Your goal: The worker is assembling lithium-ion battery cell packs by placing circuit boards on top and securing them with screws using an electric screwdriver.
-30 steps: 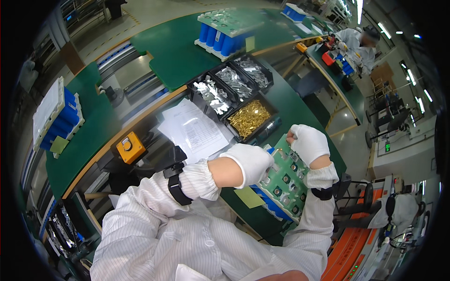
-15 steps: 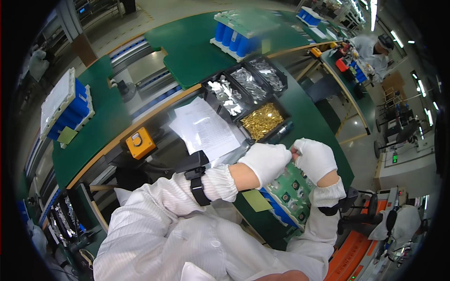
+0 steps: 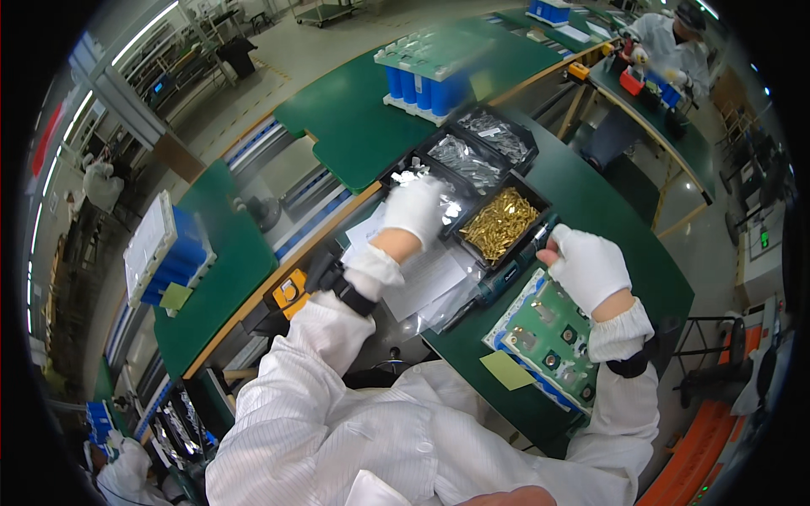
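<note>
My left hand (image 3: 415, 209), in a white glove, reaches over the leftmost black bin, which holds shiny silver metal pieces (image 3: 410, 174). Its fingertips are hidden and smeared by motion. My right hand (image 3: 593, 270), gloved with bare fingertips, hovers above a blue pack topped by a green board (image 3: 558, 329). Those fingertips are pinched together; what they hold, if anything, is too small to make out. Upright metal tabs and dark round holes dot the board. A dark teal power screwdriver (image 3: 503, 282) lies between the pack and a bin of brass-coloured parts (image 3: 503, 221).
Two more black bins hold silver strips (image 3: 467, 160) and clear-looking pieces (image 3: 498, 135). Paper sheets (image 3: 426, 282) lie below the bins. A yellow note (image 3: 507, 370) sticks to the pack. Other blue packs (image 3: 419, 88) stand farther off. A co-worker (image 3: 666, 51) sits at far right.
My left hand has left the board and moved up and left to the silver-piece bin. My right hand stays over the board, now apart from the left. The screwdriver has come into fuller view.
</note>
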### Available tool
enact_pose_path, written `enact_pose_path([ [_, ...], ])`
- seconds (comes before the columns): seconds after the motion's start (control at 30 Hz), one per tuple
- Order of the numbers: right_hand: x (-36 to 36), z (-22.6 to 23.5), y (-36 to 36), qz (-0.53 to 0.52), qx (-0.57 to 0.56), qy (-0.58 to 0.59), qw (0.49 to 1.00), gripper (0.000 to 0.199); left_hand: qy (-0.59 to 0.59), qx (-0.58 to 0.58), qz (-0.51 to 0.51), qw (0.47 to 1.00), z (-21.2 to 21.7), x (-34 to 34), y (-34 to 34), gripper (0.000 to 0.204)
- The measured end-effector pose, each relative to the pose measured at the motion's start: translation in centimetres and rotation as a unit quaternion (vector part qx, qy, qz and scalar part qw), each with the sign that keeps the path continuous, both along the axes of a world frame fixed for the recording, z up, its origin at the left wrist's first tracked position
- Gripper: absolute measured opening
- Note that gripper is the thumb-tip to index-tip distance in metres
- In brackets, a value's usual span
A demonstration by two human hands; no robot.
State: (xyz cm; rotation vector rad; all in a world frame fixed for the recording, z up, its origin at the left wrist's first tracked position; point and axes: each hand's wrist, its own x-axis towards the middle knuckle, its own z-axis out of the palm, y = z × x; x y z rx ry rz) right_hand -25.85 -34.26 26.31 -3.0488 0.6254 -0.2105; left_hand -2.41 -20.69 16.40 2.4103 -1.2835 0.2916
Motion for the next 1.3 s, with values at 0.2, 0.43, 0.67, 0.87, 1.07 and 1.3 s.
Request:
enact_pose_path([
  [0.2, 0.7, -1.3, -1.5, 0.021, 0.007, -0.029, 0.999, 0.025, -0.009, 0.207, 0.105, 0.973, -0.3, 5.6, -2.5, 0.055],
  [0.43, 0.5, -0.9, -2.2, 0.021, 0.001, -0.023, 1.000, 0.024, 0.030, 0.226, 0.087, 0.970, 1.1, 5.5, -4.3, 0.055],
  [0.67, 0.7, -0.5, -2.9, 0.015, 0.012, -0.009, 1.000, 0.023, 0.119, 0.116, 0.058, 0.984, -0.1, 4.0, -5.0, 0.043],
  [0.87, 0.8, -1.2, -4.0, 0.016, 0.005, -0.007, 1.000, 0.022, 0.169, 0.132, 0.105, 0.971, 0.4, 2.5, -6.9, 0.048],
  [1.07, 1.0, -1.2, -3.7, 0.022, 0.000, -0.011, 1.000, 0.021, 0.239, 0.039, 0.081, 0.967, -0.8, 5.0, -6.2, 0.026],
  [1.3, 1.0, -1.5, -2.9, 0.016, 0.004, -0.006, 1.000, 0.021, 0.179, -0.117, 0.068, 0.974, 0.2, 7.2, -3.8, 0.036],
])
